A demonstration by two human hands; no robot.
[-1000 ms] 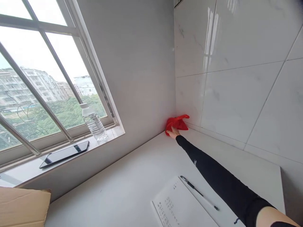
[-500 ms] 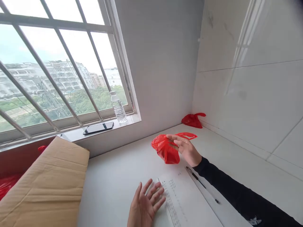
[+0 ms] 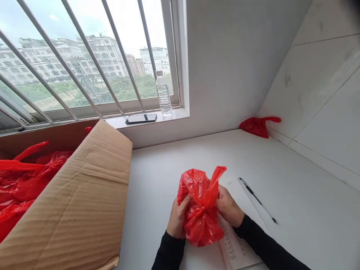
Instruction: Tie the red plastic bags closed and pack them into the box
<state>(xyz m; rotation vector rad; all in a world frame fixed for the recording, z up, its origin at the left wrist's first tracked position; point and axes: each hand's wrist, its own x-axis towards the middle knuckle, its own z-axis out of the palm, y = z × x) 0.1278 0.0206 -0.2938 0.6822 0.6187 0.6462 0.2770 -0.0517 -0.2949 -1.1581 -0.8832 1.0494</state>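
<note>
A knotted red plastic bag is held between my two hands, above the white table and over part of a written sheet. My left hand grips its left side with the thumb on the front. On the other side, my right hand has its fingers partly hidden behind the bag. What the bag contains cannot be seen. Under it and to the right lies the paper sheet with rows of handwriting. A black-and-clear pen rests right of my right hand.
At left stands an open cardboard box with several red bags inside. A second knotted red bag sits in the far right corner. On the windowsill are a phone and a clear bottle.
Both hands have taken hold of the red bag, which was lying on the table, and brought it nearer to me. My view has turned left, showing more of the box.
</note>
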